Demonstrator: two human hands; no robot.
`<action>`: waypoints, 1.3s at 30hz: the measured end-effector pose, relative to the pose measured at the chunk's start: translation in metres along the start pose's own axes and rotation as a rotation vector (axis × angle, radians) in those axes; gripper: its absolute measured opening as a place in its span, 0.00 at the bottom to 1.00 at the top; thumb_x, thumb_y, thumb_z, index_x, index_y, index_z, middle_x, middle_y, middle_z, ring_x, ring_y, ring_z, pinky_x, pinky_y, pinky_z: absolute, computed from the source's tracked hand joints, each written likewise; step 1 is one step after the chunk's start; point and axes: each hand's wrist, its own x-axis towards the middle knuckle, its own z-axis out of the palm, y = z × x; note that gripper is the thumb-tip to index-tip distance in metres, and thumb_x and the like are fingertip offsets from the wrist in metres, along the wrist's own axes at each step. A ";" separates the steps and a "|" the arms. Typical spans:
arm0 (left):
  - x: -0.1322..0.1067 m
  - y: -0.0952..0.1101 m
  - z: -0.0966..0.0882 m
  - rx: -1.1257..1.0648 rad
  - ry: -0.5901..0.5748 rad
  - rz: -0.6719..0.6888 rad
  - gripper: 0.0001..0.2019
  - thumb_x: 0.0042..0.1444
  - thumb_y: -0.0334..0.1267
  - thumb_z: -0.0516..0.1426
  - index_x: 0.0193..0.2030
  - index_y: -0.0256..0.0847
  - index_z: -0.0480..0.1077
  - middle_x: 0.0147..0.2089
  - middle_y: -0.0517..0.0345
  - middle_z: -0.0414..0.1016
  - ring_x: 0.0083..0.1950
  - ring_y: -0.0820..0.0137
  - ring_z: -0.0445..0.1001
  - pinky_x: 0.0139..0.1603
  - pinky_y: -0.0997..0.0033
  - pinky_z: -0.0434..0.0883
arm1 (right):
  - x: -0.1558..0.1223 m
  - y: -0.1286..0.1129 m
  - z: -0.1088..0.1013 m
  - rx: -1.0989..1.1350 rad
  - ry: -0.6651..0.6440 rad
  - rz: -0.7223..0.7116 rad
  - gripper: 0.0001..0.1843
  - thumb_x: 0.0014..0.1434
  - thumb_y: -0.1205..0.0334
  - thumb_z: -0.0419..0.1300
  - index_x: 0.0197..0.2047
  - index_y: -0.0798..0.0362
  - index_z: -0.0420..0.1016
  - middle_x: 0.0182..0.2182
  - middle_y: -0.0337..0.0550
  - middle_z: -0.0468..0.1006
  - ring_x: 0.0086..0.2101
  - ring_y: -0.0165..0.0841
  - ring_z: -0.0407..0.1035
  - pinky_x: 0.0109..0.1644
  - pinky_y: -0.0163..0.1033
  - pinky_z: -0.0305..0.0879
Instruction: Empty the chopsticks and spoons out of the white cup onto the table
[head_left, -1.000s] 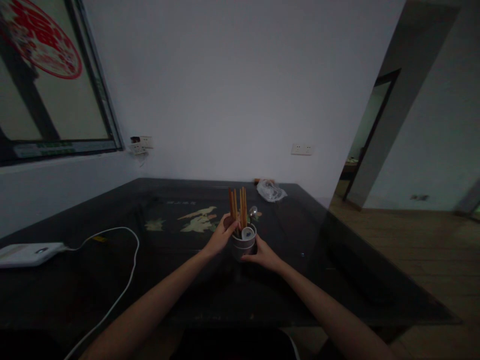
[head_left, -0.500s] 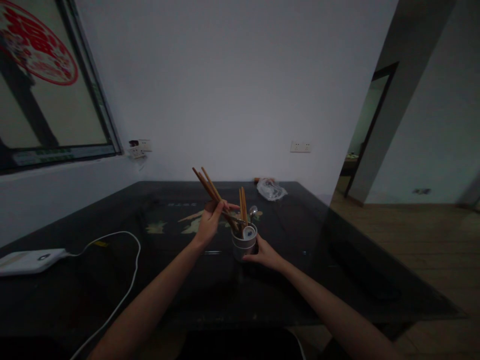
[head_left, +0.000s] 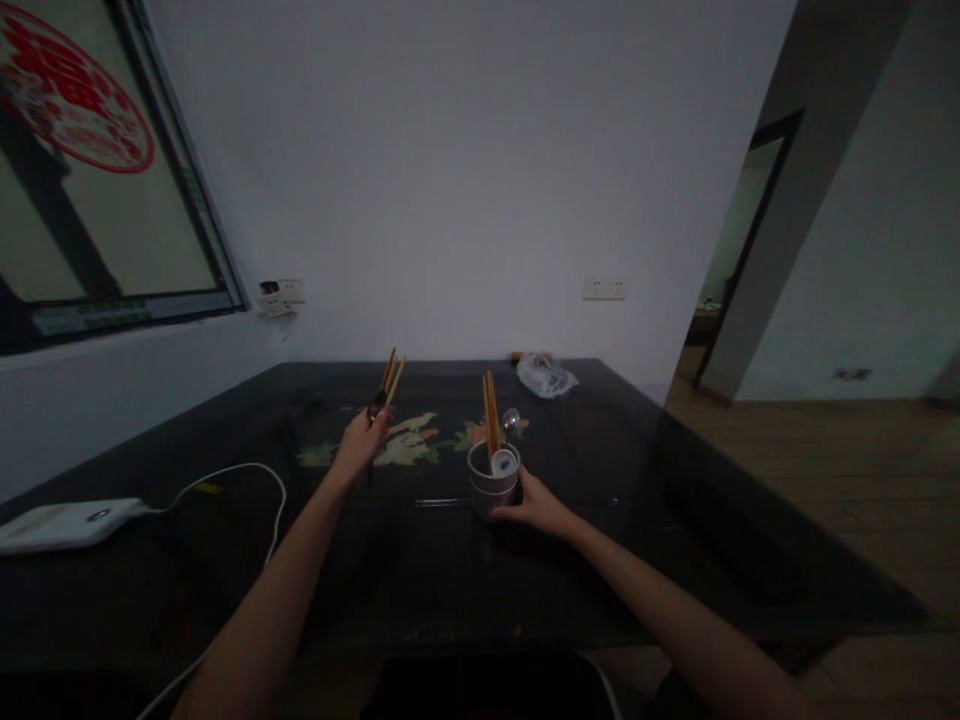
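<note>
Dim room, dark surface (head_left: pixel 450 585) | left hand (head_left: pixel 360 448) grip pinches two chopsticks (head_left: pixel 391 375), held clear | right hand (head_left: pixel 538 506) curled round cup (head_left: pixel 491 484) (other sticks (head_left: pixel 489 405) inside) | setting down would need bare surface.

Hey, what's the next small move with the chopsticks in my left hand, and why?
Probably lay the chopsticks down on the table beside the cup: your left hand holds them in the air, clear of the cup, while your right hand steadies it.
</note>
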 end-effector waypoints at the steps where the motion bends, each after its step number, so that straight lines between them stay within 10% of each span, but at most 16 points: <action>1: 0.003 -0.011 0.001 0.158 -0.008 -0.011 0.12 0.58 0.43 0.50 0.39 0.37 0.67 0.27 0.57 0.72 0.29 0.68 0.72 0.28 0.74 0.65 | 0.000 0.000 0.000 0.002 -0.001 -0.002 0.46 0.40 0.56 0.72 0.60 0.53 0.57 0.56 0.52 0.67 0.56 0.44 0.61 0.62 0.51 0.53; 6: 0.007 -0.042 0.010 0.603 -0.194 -0.090 0.16 0.59 0.36 0.47 0.52 0.32 0.63 0.47 0.40 0.75 0.49 0.59 0.74 0.44 0.68 0.68 | -0.001 -0.003 -0.002 -0.027 -0.012 0.012 0.44 0.41 0.55 0.71 0.59 0.53 0.58 0.55 0.52 0.67 0.56 0.44 0.61 0.62 0.52 0.52; 15: 0.002 -0.070 0.025 0.843 -0.264 -0.130 0.21 0.59 0.35 0.45 0.59 0.32 0.59 0.48 0.35 0.74 0.48 0.56 0.75 0.44 0.64 0.69 | 0.000 -0.003 -0.002 -0.034 -0.003 0.034 0.48 0.41 0.55 0.71 0.62 0.53 0.54 0.56 0.52 0.66 0.57 0.44 0.60 0.63 0.51 0.52; 39: -0.015 -0.065 0.036 0.988 -0.222 -0.107 0.22 0.59 0.30 0.41 0.59 0.36 0.60 0.56 0.35 0.60 0.54 0.53 0.66 0.48 0.59 0.66 | 0.000 0.004 -0.001 -0.007 0.007 0.029 0.47 0.40 0.57 0.71 0.61 0.53 0.56 0.55 0.53 0.68 0.55 0.44 0.63 0.62 0.52 0.54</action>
